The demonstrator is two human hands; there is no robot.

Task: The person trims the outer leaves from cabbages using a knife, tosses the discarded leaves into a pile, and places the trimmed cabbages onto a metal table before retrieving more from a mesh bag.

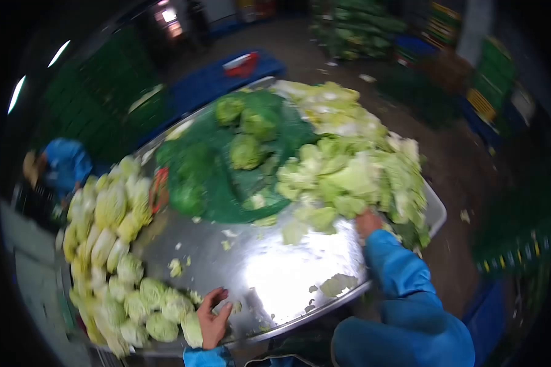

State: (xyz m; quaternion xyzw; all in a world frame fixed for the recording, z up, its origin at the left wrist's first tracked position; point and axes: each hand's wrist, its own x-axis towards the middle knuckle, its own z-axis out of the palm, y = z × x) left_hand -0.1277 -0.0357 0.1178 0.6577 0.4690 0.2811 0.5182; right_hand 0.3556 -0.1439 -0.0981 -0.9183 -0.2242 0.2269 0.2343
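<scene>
My left hand [212, 319] is at the near edge of the metal table [208, 244], thumb and fingers apart, with nothing between them. Right beside it lies a trimmed pale-green cabbage [191, 329], at the end of a group of similar cabbages [153, 300]. My right hand [367, 224] reaches to the near side of a heap of loose cabbage leaves [349, 177]; its fingers are blurred and partly hidden at the leaves. Between the two sides, a green mesh bag [208, 211] lies spread open with several whole green cabbages [248, 151] in it.
Long napa cabbages [107, 208] are piled along the table's left side. A white tub [436, 211] shows under the leaves at right. Behind is a blue surface [196, 92] with a red item [243, 65]. A person in blue [66, 162] is at far left.
</scene>
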